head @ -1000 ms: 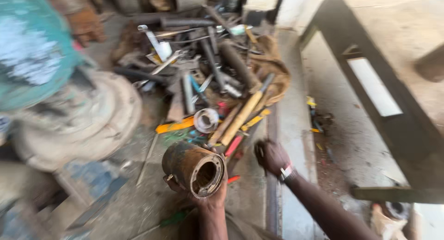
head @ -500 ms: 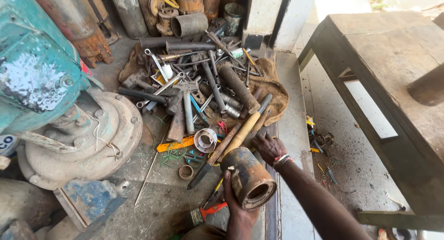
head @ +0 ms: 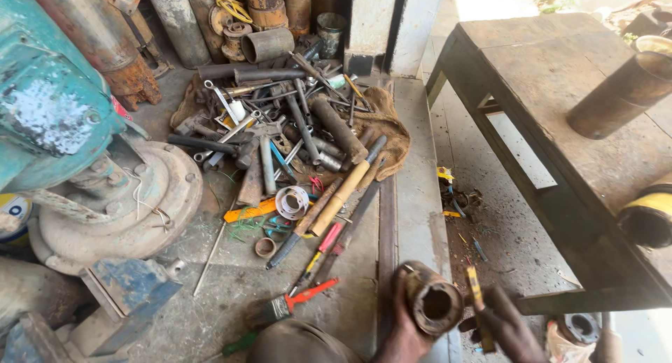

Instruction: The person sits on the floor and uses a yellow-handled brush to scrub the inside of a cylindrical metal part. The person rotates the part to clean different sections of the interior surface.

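At about six o'clock in the head view, the left hand [head: 404, 331] grips a rusty metal cylinder [head: 432, 305], its open end turned up toward the camera. The fingers wrap round the cylinder's left wall, clamped on it, with the palm beneath. Just to its right, at four o'clock from the cylinder, the right hand [head: 505, 326] closes its fingers on a thin yellow-handled tool [head: 479, 308], which stands nearly upright and touches the cylinder's right edge.

At eleven o'clock from the hands, a heap of wrenches, pipes and rods [head: 287, 135] lies partly on a brown cloth [head: 386, 128] on the concrete floor. A wooden-handled hammer [head: 343, 195] lies slanted at the heap's near side, a red-handled brush [head: 294, 303] close by the left hand.

At two o'clock stands a wooden bench [head: 553, 111]; a dark pipe [head: 619, 93] lies on it. A teal machine [head: 49, 104] fills nine to ten o'clock.
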